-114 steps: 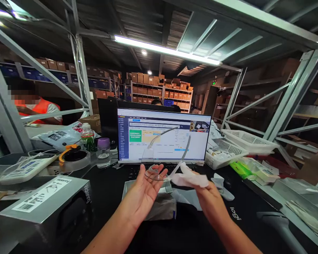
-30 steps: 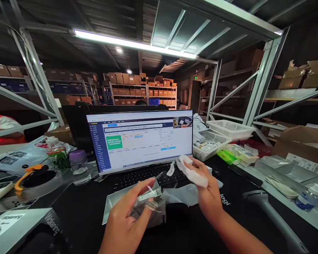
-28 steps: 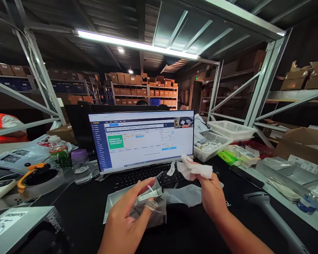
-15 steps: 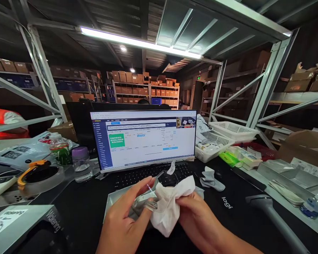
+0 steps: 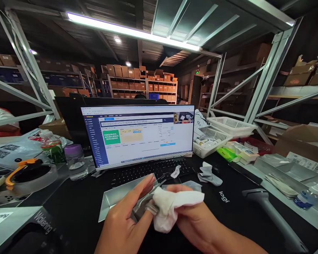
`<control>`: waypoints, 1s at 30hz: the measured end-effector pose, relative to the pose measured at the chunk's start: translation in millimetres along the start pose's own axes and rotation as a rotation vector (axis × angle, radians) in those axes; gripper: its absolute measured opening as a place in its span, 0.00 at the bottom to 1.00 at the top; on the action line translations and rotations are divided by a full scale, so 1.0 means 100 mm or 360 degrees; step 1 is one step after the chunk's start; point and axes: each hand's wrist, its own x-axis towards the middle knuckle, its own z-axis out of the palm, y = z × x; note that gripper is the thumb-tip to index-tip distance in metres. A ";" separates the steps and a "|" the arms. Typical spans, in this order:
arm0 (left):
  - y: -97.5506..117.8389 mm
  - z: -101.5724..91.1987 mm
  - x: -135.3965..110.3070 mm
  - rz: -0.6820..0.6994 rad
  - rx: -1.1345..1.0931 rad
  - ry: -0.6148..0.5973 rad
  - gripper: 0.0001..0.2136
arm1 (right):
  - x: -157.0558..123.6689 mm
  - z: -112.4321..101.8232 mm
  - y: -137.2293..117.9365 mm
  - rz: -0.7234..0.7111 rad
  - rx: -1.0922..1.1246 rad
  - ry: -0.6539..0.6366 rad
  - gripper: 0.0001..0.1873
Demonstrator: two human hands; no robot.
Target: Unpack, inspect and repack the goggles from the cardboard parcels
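Observation:
My right hand [image 5: 197, 222] is closed on a crumpled white wipe [image 5: 165, 211], which bunches up over its fingertips and trails to the right. My left hand [image 5: 127, 220] grips a small object with a shiny metallic end [image 5: 151, 207] between thumb and fingers. Most of that object is hidden by the hand and the wipe, so its kind cannot be made out. The wipe presses against its right end. Beneath and behind the left hand lies an open grey box [image 5: 106, 206].
A monitor [image 5: 137, 141] and keyboard [image 5: 132, 174] stand ahead. Right of my hands lie a grey cloth [image 5: 210, 174] and a barcode scanner [image 5: 272, 215]. White baskets [image 5: 231, 125] sit behind. On the left are a tape roll [image 5: 38, 181], a purple-lidded jar [image 5: 75, 164] and a printed box [image 5: 21, 225].
My right hand has turned the wipe, so its loose end now points flatter to the right. The left hand keeps its grip. The view has shifted slightly.

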 end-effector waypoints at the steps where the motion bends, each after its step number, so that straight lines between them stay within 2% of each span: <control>1: 0.00 0.00 0.00 0.0021 0.0019 0.0000 0.23 | 0.01 -0.02 -0.03 -0.0007 0.0073 0.0044 0.27; 3: -0.01 0.00 -0.01 0.0054 0.0055 0.0008 0.23 | 0.04 -0.04 -0.03 -0.0025 0.0156 0.0077 0.34; 4: -0.02 0.00 -0.02 0.0057 0.0067 0.0011 0.23 | 0.04 -0.05 0.00 -0.0045 0.0155 0.0066 0.33; 9: -0.03 -0.02 -0.02 0.0006 0.0046 -0.0023 0.25 | -0.02 0.00 0.18 -0.0142 -0.0141 -0.0107 0.17; 11: -0.02 -0.02 -0.01 0.0016 0.0035 -0.0011 0.24 | -0.04 0.01 0.14 -0.0088 -0.0116 -0.0103 0.19; 15: -0.02 0.02 -0.03 0.0114 0.0089 0.0062 0.22 | -0.04 -0.02 -0.03 -0.0120 0.0062 0.0090 0.30; 17: -0.05 0.03 -0.03 0.0144 0.0145 0.0086 0.23 | -0.04 -0.03 -0.01 -0.0200 0.0008 0.0086 0.26; 19: -0.08 0.03 -0.03 0.0133 0.0164 0.0071 0.23 | -0.04 -0.01 0.08 -0.0270 -0.0101 -0.0023 0.20; 22: -0.10 0.01 -0.04 0.0109 0.0125 0.0043 0.24 | -0.06 0.03 0.15 -0.0254 -0.0198 -0.0163 0.21; 27: -0.09 0.04 -0.04 0.0143 0.0185 0.0031 0.24 | -0.04 0.03 0.00 -0.0250 0.0023 0.0028 0.25; 30: -0.10 0.05 -0.04 0.0136 0.0200 0.0061 0.24 | -0.03 -0.01 0.05 -0.0372 -0.0094 -0.0055 0.23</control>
